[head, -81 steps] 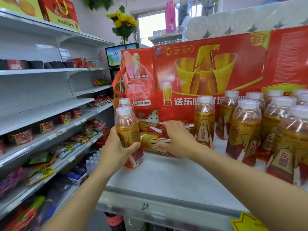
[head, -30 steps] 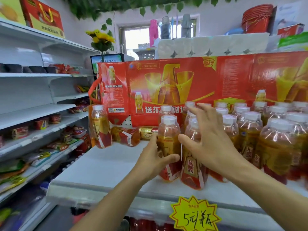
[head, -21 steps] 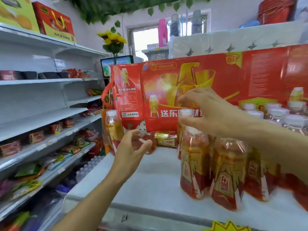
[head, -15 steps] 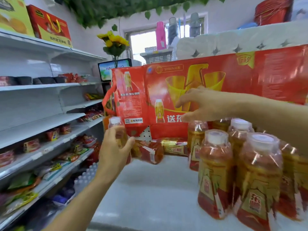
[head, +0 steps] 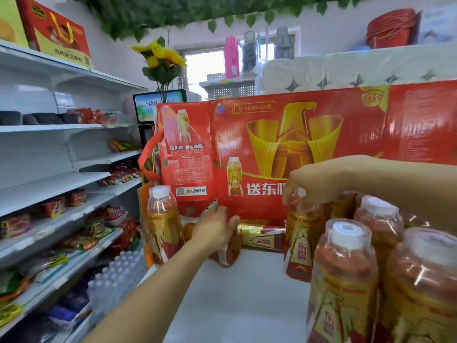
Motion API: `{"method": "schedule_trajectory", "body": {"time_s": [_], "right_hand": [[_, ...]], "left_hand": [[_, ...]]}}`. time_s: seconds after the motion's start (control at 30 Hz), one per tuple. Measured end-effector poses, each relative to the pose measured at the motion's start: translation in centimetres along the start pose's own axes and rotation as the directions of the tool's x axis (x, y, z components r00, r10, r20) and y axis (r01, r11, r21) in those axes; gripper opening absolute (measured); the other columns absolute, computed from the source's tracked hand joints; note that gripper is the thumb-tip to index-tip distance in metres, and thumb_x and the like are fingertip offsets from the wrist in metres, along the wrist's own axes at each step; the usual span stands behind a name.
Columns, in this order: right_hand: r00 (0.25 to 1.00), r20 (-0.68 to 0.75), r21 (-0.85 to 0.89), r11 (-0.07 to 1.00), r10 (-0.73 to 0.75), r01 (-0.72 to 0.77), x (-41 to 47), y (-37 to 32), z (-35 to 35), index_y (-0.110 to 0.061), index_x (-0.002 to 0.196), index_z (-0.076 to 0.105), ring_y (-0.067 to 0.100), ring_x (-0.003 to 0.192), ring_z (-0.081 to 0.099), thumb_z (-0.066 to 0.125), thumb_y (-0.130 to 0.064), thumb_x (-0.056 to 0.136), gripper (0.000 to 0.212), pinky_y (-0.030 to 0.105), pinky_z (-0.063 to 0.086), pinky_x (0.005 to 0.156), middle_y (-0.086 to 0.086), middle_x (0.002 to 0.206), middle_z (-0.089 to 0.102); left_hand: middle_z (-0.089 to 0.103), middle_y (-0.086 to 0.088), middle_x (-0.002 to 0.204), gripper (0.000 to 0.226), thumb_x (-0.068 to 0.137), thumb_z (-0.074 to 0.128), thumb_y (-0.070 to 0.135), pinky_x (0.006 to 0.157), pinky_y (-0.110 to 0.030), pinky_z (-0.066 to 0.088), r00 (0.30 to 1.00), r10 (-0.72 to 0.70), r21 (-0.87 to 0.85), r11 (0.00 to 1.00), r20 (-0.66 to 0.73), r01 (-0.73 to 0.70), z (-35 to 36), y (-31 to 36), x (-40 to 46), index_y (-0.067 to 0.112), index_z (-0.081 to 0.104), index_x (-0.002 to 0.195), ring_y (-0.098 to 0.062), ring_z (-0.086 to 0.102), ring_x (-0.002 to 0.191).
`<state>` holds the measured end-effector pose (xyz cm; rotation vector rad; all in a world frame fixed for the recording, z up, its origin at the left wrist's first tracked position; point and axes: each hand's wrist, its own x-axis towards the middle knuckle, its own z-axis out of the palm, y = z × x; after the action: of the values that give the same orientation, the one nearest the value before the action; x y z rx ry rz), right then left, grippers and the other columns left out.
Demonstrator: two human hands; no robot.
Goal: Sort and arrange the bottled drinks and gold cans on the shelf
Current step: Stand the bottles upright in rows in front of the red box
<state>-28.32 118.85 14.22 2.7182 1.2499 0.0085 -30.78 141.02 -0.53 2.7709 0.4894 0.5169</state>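
Right now left hand [head: 214,230] fingers curl round a bottle lying on its side [head: 226,253] at the back of the white shelf top [head: 237,300], gripping its red lower part; its cap end is hidden behind the hand. Right hand [head: 312,180] fingers pinch down over the neck and cap of an upright bottle [head: 300,240], thumb side blurred, so grip looks closed on it but exact finger placement can't be told. Just beside the lying bottle, to its right, a gold can [head: 262,237] lies on its side against the red gift carton [head: 284,149], between the two hands. A single upright bottle [head: 162,219] stands just left of the left hand, near the shelf's left edge. More upright bottles [head: 343,280] crowd the right front, touching each other. Judgement: step in hand is standing up or pulling the lying bottle while the right one gets slotted into the group; sorting is partly done, since can and one bottle are not yet upright. Risks: lifting the lying bottle could nudge the can so it rolls; left wrist could knock the lone bottle off the edge; the top pinch on the right bottle gives little control, so a swing could topple the packed neighbours.
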Motion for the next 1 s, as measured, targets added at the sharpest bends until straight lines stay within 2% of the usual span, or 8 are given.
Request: {"method": "schedule_trajectory", "body": {"time_s": [0.07,0.17,0.3,0.5,0.6,0.7,0.87,1.0], "right_hand": [[0.998,0.06,-0.018,1.0,-0.018,0.019,0.4,1.1,0.1,-0.021,0.119,0.065,0.024,0.107,0.059,0.067,-0.022,0.088,0.032,0.037,0.051,0.093,-0.024,0.073,0.036],[0.994,0.104,-0.041,0.999,-0.027,0.032,0.5,2.2,-0.1,-0.026,0.12,0.065,0.023,0.108,0.06,0.068,-0.024,0.087,0.033,0.038,0.052,0.092,-0.024,0.08,0.045],[0.986,0.162,0.016,0.999,-0.042,0.04,0.9,3.9,0.3,-0.037,0.123,0.063,0.019,0.114,0.058,0.068,-0.031,0.087,0.036,0.04,0.05,0.097,-0.012,0.13,0.057],[0.988,0.136,0.036,0.997,-0.076,0.072,0.7,4.2,0.7,-0.036,0.127,0.06,0.011,0.11,0.052,0.064,-0.03,0.091,0.037,0.033,0.044,0.098,-0.014,0.13,0.052],[0.988,0.128,0.033,0.996,-0.084,0.081,0.7,4.2,0.8,-0.035,0.127,0.06,0.01,0.101,0.051,0.063,-0.03,0.091,0.037,0.031,0.046,0.092,-0.01,0.133,0.051],[0.987,0.133,0.023,0.996,-0.09,0.088,0.8,4.2,0.7,-0.034,0.129,0.058,0.001,0.082,0.048,0.062,-0.029,0.092,0.038,0.027,0.043,0.082,-0.01,0.124,0.049],[0.996,0.073,0.008,0.999,-0.051,0.05,0.7,4.4,1.0,-0.027,0.133,0.052,0.009,0.091,0.054,0.066,-0.035,0.089,0.047,0.029,0.048,0.082,-0.005,0.127,0.053],[0.999,-0.008,0.018,0.999,-0.036,0.036,0.5,5.2,1.5,-0.024,0.123,0.05,0.012,0.091,0.053,0.07,-0.04,0.084,0.047,0.032,0.051,0.079,-0.008,0.106,0.052]], "left_hand": [[0.06,-0.009,0.125,0.054,0.099,0.03,0.055,0.094,-0.044,0.049,0.992,-0.105,0.106,0.99,0.075,0.097,0.4,-0.1,2.1,0.012,0.058,0.118,-0.029,0.058,0.11],[0.057,-0.01,0.134,0.067,0.099,0.02,0.058,0.103,-0.045,0.042,0.94,-0.224,0.173,0.968,0.257,0.184,1.2,-0.2,3.9,0.011,0.056,0.129,-0.031,0.054,0.12],[0.05,-0.013,0.142,0.063,0.102,0.016,0.051,0.111,-0.047,0.031,0.877,-0.309,0.165,0.95,0.368,0.266,1.1,0.7,4.6,0.011,0.048,0.138,-0.032,0.046,0.129],[0.061,-0.005,0.104,0.036,0.103,0.029,0.031,0.075,-0.029,0.046,0.852,-0.316,-0.022,0.934,0.418,0.357,-0.1,1.7,4.1,0.014,0.055,0.121,-0.017,0.06,0.085],[0.064,-0.009,0.111,0.027,0.1,0.042,0.028,0.089,-0.037,0.052,0.845,-0.319,-0.145,0.899,0.428,0.413,0.0,1.4,4.2,0.017,0.055,0.122,-0.024,0.063,0.099],[0.07,-0.008,0.1,0.033,0.088,0.06,0.048,0.091,-0.041,0.051,0.86,-0.313,-0.38,0.797,0.403,0.469,-0.5,1.4,4.1,0.021,0.059,0.106,-0.024,0.067,0.093],[0.071,-0.003,0.104,0.045,0.087,0.062,0.053,0.091,-0.038,0.044,0.943,-0.207,-0.492,0.812,0.259,0.313,-1.1,3.6,4.0,0.012,0.07,0.105,-0.022,0.063,0.099],[0.072,0.003,0.096,0.027,0.091,0.06,0.044,0.087,-0.039,0.052,0.998,0.032,-0.446,0.893,-0.056,-0.054,-2.7,7.3,3.7,0.022,0.075,0.093,-0.017,0.065,0.093]]}}
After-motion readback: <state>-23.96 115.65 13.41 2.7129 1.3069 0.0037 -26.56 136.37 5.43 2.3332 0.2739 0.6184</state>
